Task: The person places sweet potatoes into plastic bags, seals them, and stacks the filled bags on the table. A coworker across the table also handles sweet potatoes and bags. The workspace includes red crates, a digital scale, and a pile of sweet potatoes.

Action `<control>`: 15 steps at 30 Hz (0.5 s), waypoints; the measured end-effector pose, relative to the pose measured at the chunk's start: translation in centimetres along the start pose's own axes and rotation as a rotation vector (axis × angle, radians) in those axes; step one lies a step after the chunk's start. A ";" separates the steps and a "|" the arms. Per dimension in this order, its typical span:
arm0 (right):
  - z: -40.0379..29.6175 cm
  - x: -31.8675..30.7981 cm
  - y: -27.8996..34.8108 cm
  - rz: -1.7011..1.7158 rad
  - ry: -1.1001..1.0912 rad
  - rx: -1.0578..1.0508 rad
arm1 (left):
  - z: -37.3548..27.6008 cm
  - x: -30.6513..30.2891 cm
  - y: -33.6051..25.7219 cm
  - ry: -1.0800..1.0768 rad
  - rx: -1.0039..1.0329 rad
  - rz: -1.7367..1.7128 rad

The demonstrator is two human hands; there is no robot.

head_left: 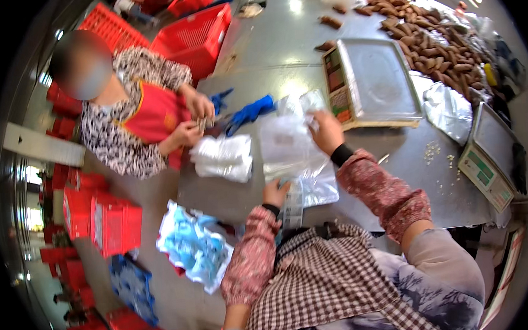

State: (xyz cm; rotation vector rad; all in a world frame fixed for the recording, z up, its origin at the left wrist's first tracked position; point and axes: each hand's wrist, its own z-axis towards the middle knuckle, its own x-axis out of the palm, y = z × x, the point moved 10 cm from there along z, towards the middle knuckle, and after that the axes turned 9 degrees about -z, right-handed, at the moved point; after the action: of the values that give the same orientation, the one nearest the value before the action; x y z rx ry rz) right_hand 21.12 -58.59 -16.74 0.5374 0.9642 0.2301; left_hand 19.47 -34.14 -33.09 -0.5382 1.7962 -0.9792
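Clear plastic bags (pixel 298 163) lie flat in a pile on the metal table before me. My left hand (pixel 276 192) is at the pile's near left edge, holding a strip of printed labels (pixel 293 206) that hangs towards my body. Over the right side of the pile is my right hand (pixel 327 131), its fingers bent together at the plastic. Something whitish shows at those fingertips, but blur hides whether they grip it. A stack of folded white plastic bags (pixel 223 159) rests left of the pile.
A digital scale (pixel 379 78) stands beyond my right hand, a second scale (pixel 490 160) at far right. Brown sweet potatoes (pixel 438 50) are heaped behind. Blue gloves (pixel 252 113) lie near a co-worker (pixel 138 109) handling something small. A box with blue lining (pixel 194 246) is lower left.
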 end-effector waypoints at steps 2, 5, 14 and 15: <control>-0.1 -5.5 5.6 0.175 -0.157 -0.210 | 0.1 0.1 2.9 -0.160 -0.018 0.052; -8.6 -1.3 11.0 0.362 0.289 -0.666 | -0.5 0.4 1.3 -0.146 -0.094 0.040; -19.2 8.8 5.6 0.008 0.717 -0.725 | -3.0 -0.1 4.4 -0.067 -0.065 -0.159; -19.3 9.0 5.5 0.000 0.719 -0.733 | -3.7 -0.1 4.9 -0.022 -0.074 -0.222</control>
State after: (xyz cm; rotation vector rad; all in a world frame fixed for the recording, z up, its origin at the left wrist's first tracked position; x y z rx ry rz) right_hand 10.47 -43.80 -29.06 -0.2521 1.4670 0.7727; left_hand 16.49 -29.80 -36.33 -0.8051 1.7847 -1.0545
